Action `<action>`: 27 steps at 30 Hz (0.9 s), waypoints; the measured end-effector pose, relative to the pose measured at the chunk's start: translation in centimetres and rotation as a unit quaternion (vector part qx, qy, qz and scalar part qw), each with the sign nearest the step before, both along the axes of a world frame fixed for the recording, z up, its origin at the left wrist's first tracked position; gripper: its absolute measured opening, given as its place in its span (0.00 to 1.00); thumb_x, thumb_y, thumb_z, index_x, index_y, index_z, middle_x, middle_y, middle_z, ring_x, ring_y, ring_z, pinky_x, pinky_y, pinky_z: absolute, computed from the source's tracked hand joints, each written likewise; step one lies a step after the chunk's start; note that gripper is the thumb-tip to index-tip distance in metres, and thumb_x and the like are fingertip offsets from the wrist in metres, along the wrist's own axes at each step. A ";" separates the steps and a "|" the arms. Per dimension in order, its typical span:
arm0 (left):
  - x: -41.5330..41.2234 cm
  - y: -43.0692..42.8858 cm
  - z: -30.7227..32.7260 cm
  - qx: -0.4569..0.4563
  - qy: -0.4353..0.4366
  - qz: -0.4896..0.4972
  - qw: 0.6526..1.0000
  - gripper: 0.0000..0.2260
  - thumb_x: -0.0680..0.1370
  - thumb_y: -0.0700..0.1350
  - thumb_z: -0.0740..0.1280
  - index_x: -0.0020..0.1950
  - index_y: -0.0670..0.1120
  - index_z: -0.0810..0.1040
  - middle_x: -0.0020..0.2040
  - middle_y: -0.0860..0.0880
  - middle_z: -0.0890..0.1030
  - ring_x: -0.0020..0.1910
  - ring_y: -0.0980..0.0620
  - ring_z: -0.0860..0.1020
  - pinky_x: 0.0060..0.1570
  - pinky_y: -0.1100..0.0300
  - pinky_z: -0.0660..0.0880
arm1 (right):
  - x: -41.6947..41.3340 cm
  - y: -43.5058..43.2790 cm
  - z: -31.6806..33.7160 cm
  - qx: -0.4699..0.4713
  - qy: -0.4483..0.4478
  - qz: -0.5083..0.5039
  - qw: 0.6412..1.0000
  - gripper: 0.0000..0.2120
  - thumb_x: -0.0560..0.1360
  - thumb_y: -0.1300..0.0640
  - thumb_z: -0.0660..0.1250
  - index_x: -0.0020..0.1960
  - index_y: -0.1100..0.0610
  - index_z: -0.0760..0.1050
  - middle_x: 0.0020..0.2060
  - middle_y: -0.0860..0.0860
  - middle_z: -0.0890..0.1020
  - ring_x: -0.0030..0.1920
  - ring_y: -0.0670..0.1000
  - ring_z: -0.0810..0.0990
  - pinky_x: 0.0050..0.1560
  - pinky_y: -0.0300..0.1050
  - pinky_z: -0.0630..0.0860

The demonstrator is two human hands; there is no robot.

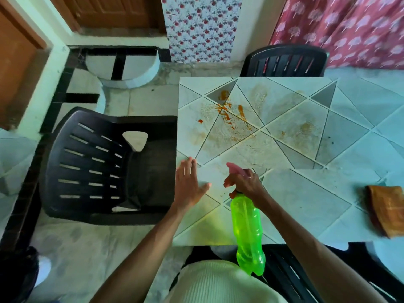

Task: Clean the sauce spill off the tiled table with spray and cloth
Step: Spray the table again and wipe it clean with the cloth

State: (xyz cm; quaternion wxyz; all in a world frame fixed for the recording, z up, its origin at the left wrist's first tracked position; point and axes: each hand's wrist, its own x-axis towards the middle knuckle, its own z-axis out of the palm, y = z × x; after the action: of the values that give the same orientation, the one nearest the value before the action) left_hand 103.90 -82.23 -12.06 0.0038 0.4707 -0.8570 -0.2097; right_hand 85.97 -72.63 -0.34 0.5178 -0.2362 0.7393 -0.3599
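Sauce spill (pixel 227 113) sits on the far left part of your tiled bench (pixel 306 204). Its orange-red streaks and blobs cross the grout lines where several triangular tiles meet, and one small dot lies apart to its left. Paler brownish smears spread around it and off to the right.

Your right hand (pixel 244 182) is wrapped round the neck of the spray bottle (pixel 247 226), fingers curled at the pink trigger head (pixel 235 168). The clear green bottle is held tilted in the air over the near edge of the bench. Its base is towards your body and its nozzle points away, towards the spill but well short of the red streaks.

Your left hand (pixel 189 184) is spread palm down with straight fingers at the near left corner of the bench, just beside the right hand but apart from it. It holds nothing, and you cannot tell whether it presses on the tiles or floats just over them.

The cloth (pixel 388 209), orange-brown and folded, lies on the right side of the bench, well apart from both hands and from the spill.

A black plastic chair (pixel 148 171) stands against the left edge of the bench. A second black chair (pixel 284 60) stands at the far edge, with a red patterned curtain (pixel 349 29) behind it.
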 end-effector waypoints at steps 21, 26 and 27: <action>-12.3 13.7 2.1 0.010 -0.013 -0.100 0.995 0.45 0.69 0.65 0.64 0.78 0.41 0.58 0.79 0.41 0.57 0.77 0.40 0.55 0.75 0.45 0.52 | -10.2 19.4 2.7 -0.010 -0.013 -0.302 0.953 0.17 0.76 0.66 0.62 0.61 0.52 0.77 0.39 0.64 0.83 0.32 0.55 0.81 0.32 0.46 0.82; -13.8 16.1 2.0 0.010 -0.028 -0.089 0.996 0.45 0.69 0.66 0.68 0.77 0.42 0.59 0.78 0.41 0.57 0.77 0.40 0.55 0.74 0.45 0.53 | -12.4 24.2 3.2 -0.007 -0.009 -0.382 0.924 0.14 0.75 0.67 0.63 0.58 0.58 0.76 0.43 0.63 0.83 0.34 0.57 0.80 0.26 0.41 0.79; -14.0 16.6 2.0 0.012 -0.028 -0.083 0.996 0.45 0.69 0.65 0.70 0.77 0.42 0.60 0.78 0.41 0.58 0.77 0.40 0.56 0.73 0.45 0.54 | -12.7 25.0 3.2 -0.007 -0.007 -0.389 0.921 0.12 0.75 0.68 0.63 0.56 0.59 0.77 0.42 0.62 0.83 0.34 0.57 0.80 0.26 0.41 0.79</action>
State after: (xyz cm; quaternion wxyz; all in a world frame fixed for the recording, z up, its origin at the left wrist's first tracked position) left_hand 89.88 -65.61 -10.10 -0.0431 0.4036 -0.8903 -0.2063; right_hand 73.23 -47.60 2.82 0.3406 0.0683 0.7667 -0.5399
